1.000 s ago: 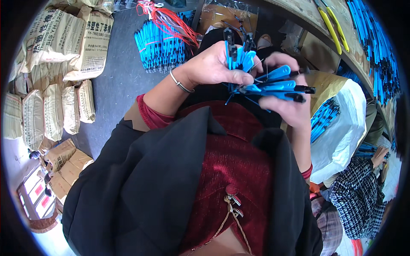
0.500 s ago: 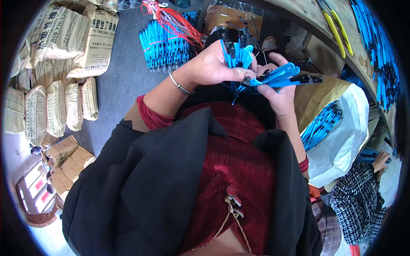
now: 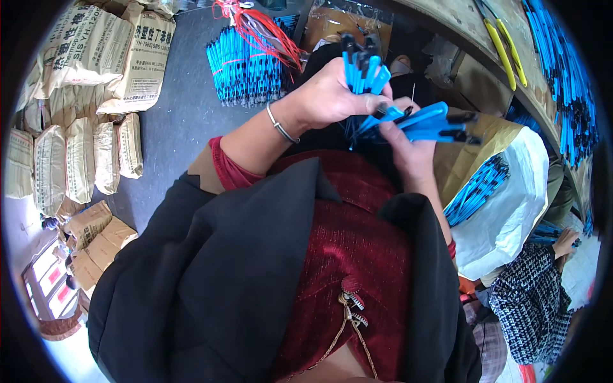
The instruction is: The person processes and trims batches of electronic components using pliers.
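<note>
My left hand (image 3: 329, 99) is closed around a bunch of blue plastic strips (image 3: 365, 78) with black ends, which stand up past its fingers. Beside it on the right, my right hand (image 3: 412, 153) grips another fan of blue strips (image 3: 426, 121), pinned under the thumb and pointing right, black tips blurred. Both hands nearly meet in front of my chest, and strips cross in the gap between them. A thin pale strand (image 3: 413, 92) rises near the right fingers; what it belongs to cannot be made out. Some fingertips are hidden behind the strips.
Banded blue strips (image 3: 246, 70) and red ties (image 3: 278, 41) lie on the dark surface (image 3: 185, 83). Yellow-handled pliers (image 3: 501, 54) and heaped strips (image 3: 571, 89) occupy the wooden bench. A white-lined sack (image 3: 527, 185) holds more strips. Paper sacks (image 3: 137, 70) stand left; a co-worker's hand (image 3: 564, 242) is at right.
The strips in my left hand stand more upright and have shifted slightly right. The right hand's strips have tilted, their tips dropping lower. Both hands keep their hold.
</note>
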Demonstrator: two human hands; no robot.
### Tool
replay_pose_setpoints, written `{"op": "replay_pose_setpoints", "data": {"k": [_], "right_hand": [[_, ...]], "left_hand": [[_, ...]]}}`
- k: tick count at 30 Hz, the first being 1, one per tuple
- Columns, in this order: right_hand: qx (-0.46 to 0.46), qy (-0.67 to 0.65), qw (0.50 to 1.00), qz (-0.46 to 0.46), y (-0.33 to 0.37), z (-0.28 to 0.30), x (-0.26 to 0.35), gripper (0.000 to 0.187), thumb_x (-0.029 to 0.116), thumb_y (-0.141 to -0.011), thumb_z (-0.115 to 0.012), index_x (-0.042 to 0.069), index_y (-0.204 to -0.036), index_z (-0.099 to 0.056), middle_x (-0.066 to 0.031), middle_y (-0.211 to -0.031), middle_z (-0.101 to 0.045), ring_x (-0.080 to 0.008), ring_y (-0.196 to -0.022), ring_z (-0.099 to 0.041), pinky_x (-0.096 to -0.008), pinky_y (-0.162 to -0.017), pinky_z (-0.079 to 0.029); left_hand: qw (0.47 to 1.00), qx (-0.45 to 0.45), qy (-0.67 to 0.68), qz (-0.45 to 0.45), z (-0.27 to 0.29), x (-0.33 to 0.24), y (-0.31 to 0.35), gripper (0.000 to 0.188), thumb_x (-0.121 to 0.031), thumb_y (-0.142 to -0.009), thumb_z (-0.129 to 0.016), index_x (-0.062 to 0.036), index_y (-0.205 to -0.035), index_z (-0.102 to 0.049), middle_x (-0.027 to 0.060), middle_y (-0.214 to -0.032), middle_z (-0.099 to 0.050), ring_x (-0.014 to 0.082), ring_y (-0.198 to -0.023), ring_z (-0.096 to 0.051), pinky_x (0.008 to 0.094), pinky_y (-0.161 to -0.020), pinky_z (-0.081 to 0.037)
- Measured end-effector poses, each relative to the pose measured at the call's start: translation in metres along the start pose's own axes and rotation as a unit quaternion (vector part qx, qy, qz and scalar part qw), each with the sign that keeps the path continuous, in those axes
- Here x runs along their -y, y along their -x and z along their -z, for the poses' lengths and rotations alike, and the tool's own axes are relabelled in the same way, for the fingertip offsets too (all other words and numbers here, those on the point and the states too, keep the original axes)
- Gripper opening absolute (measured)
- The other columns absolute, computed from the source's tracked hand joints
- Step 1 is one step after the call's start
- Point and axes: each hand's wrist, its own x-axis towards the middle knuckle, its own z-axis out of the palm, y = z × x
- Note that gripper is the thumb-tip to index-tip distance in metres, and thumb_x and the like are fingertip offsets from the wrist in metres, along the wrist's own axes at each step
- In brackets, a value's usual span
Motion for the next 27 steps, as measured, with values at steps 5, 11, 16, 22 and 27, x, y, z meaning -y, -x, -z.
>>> {"op": "replay_pose_setpoints", "data": {"k": [5, 11, 16, 22, 27], "right_hand": [[-0.172, 0.041, 0.982, -0.066, 0.002, -0.025, 0.012, 0.017, 0.006, -0.076, -0.068, 0.006, -0.076, -0.051, 0.0015, -0.071, -0.051, -0.0073, -0.066, -0.048, -0.0231, -0.061, -0.04], [-0.152, 0.074, 0.985, -0.039, -0.005, -0.017, 0.013, 0.021, 0.005, -0.073, -0.071, 0.006, -0.076, -0.05, 0.0021, -0.071, -0.049, -0.007, -0.064, -0.046, -0.0229, -0.058, -0.04], [-0.096, 0.02, 0.995, -0.014, -0.016, -0.005, 0.019, 0.022, 0.001, -0.07, -0.072, 0.004, -0.076, -0.051, -0.0025, -0.078, -0.055, -0.0101, -0.069, -0.051, -0.0238, -0.062, -0.043], [-0.03, -0.045, 0.998, 0.033, -0.027, 0.032, 0.008, 0.024, -0.006, -0.067, -0.072, 0.004, -0.077, -0.052, -0.0137, -0.095, -0.063, -0.0175, -0.083, -0.061, -0.0305, -0.071, -0.05], [-0.034, 0.043, 0.998, 0.034, -0.029, 0.05, -0.006, 0.033, -0.006, -0.063, -0.074, 0.004, -0.083, -0.049, -0.0157, -0.095, -0.062, -0.0217, -0.087, -0.061, -0.0351, -0.075, -0.049]], "left_hand": [[0.988, -0.079, -0.134, -0.008, 0.0, -0.013, 0.003, 0.011, -0.007, -0.076, -0.067, -0.0022, -0.081, -0.058, 0.0038, -0.078, -0.055, 0.0128, -0.075, -0.054, 0.0251, -0.068, -0.044], [0.99, -0.131, -0.055, -0.016, -0.015, -0.006, -0.003, 0.01, -0.008, -0.078, -0.067, -0.0024, -0.078, -0.059, -0.0007, -0.065, -0.056, 0.0061, -0.064, -0.052, 0.0239, -0.06, -0.044], [0.994, -0.073, -0.079, 0.03, -0.005, -0.023, 0.005, 0.031, -0.014, -0.072, -0.074, -0.0035, -0.096, -0.058, 0.0076, -0.096, -0.056, 0.0198, -0.094, -0.053, 0.0332, -0.083, -0.042], [0.941, 0.144, -0.303, -0.043, 0.081, -0.103, -0.048, 0.055, -0.029, -0.072, -0.074, -0.004, -0.115, -0.052, 0.0098, -0.114, -0.05, 0.0209, -0.101, -0.05, 0.0337, -0.087, -0.042], [0.833, -0.118, -0.539, -0.036, 0.119, -0.195, -0.171, 0.039, -0.034, -0.074, -0.065, -0.0009, -0.096, -0.06, 0.011, -0.083, -0.063, 0.02, -0.075, -0.06, 0.0331, -0.069, -0.048]]}}
